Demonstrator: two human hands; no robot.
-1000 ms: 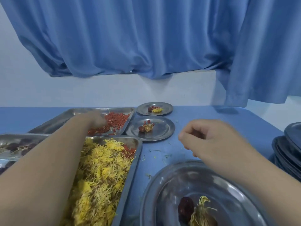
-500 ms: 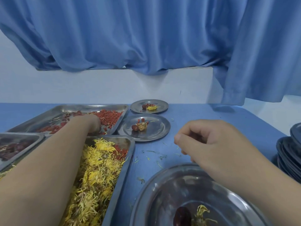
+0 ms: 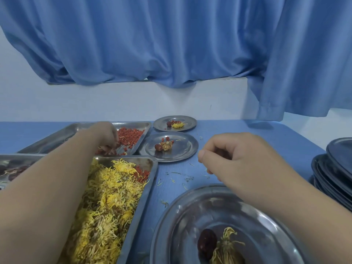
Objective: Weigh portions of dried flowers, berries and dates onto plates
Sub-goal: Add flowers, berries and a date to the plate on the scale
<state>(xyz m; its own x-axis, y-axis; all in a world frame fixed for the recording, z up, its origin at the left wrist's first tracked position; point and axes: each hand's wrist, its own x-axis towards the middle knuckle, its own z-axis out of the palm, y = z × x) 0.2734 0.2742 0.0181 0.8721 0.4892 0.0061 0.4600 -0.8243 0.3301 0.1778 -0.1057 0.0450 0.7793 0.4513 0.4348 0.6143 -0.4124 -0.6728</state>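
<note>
The left hand (image 3: 104,136) reaches into the berry tray (image 3: 133,125). Its fingertips are bunched down among the red berries (image 3: 131,134) at the tray's near edge, and I cannot tell whether they grip any. Its forearm crosses over the flower tray (image 3: 153,168), which sits just in front of the berry tray and is heaped with yellow dried flowers (image 3: 110,197). A few stray berries lie in that tray's far right corner. At the left edge, partly behind the arm, is a third tray (image 3: 19,158) with dark dates (image 3: 13,171) in it.

The right hand (image 3: 234,161) hovers over the bench (image 3: 247,134), loosely curled with the thumb along the forefinger. Nothing shows in it. Under its wrist, nearest the camera, lies a round metal plate (image 3: 181,216) holding one date and one flower.

Beyond the hands, right of the berry tray, is a middle plate (image 3: 184,149) carrying a date, a flower and a few berries. Just behind it, a far plate (image 3: 189,122) holds a similar small pile. Petal scraps (image 3: 179,176) are scattered on the bench between the flower tray and the right hand.

A stack of plates (image 3: 335,168) stands at the bench's right edge. A blue curtain (image 3: 171,44) hangs over the white wall (image 3: 114,101) behind.
</note>
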